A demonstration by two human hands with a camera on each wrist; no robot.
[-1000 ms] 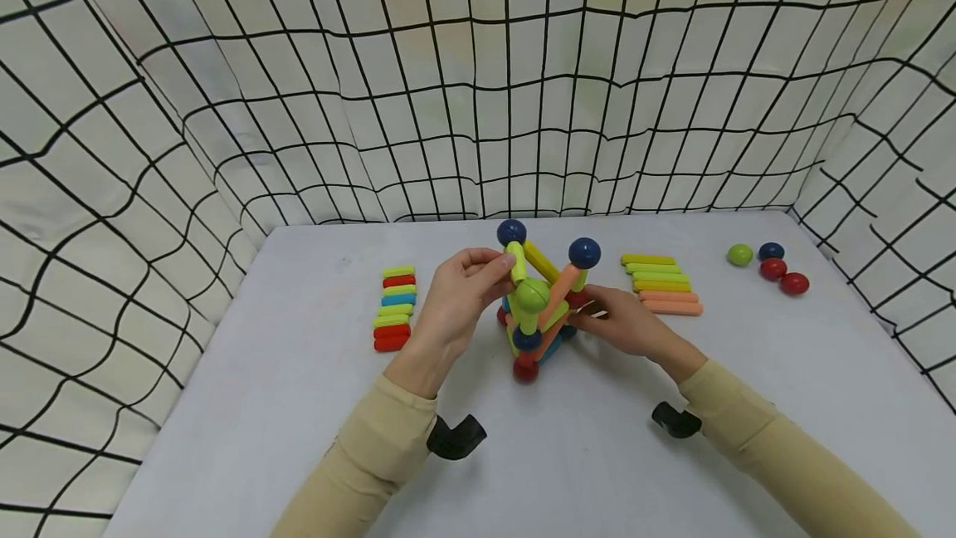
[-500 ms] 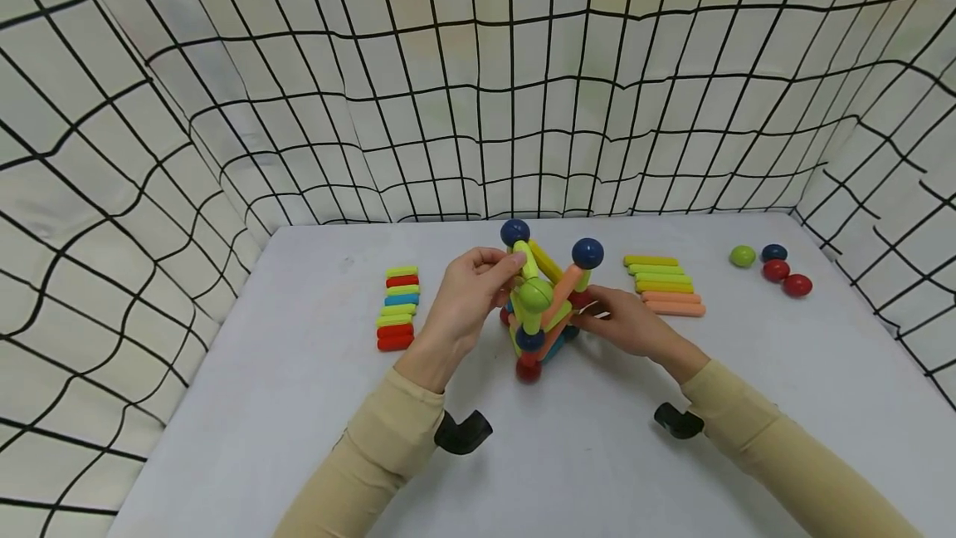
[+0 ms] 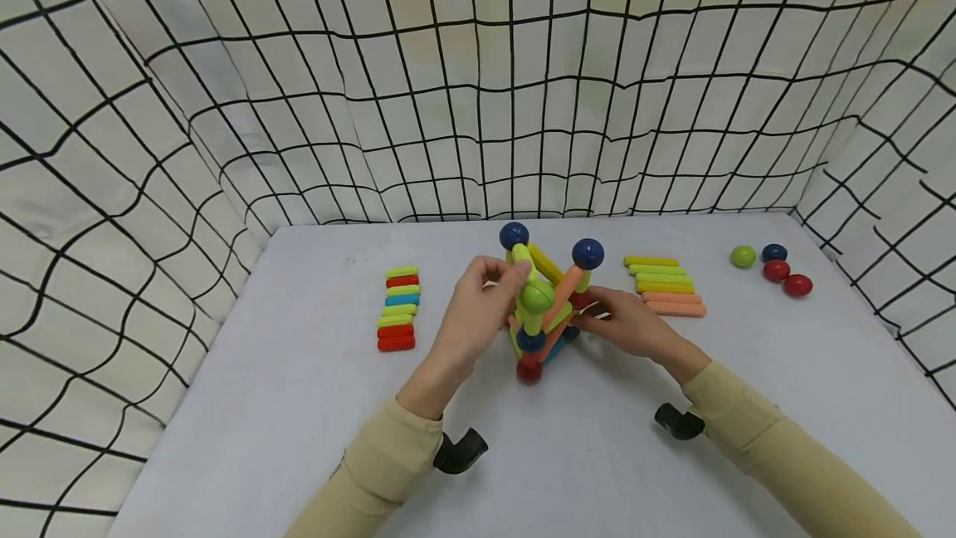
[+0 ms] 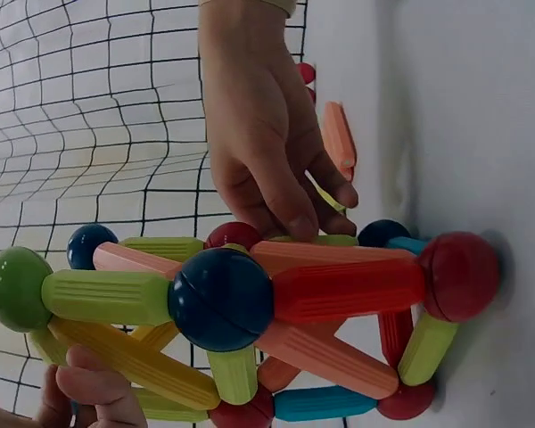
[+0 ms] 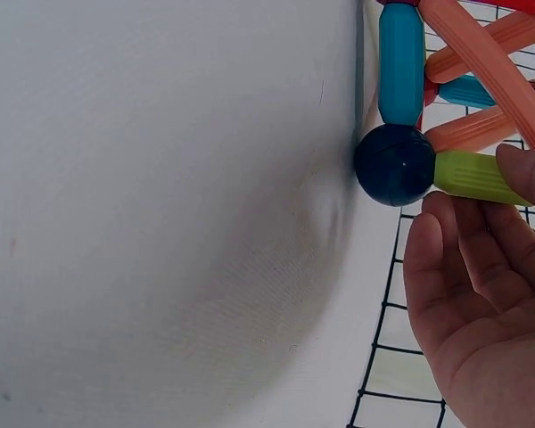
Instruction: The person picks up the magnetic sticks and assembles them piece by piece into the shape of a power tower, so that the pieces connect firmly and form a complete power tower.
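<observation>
A many-storey frame of magnetic sticks and balls stands upright on the table between the hands. At its top, my left hand [image 3: 466, 314] pinches a lime stick [image 3: 520, 254] that lies between a green ball [image 3: 537, 297] and a dark blue ball [image 3: 514, 236]. The left wrist view shows those fingertips [image 4: 94, 383] beside a yellow stick [image 4: 134, 361]; part of the hand is out of that view. My right hand [image 3: 627, 322] holds the frame's lower right side. Its thumb and fingers are on a lime upright stick [image 5: 473, 176], just above a dark blue ball [image 5: 395, 165] on the table.
A row of short red, lime and blue sticks [image 3: 396, 314] lies left of the frame. Longer yellow, lime and orange sticks [image 3: 665, 285] lie to the right. Loose balls [image 3: 777, 270] sit at the far right. Black grid netting [image 3: 478, 106] surrounds the table's back and sides.
My left hand has shifted slightly right and toward the green ball, keeping to the lime stick. The right hand stays in place. The view has shifted a little.
</observation>
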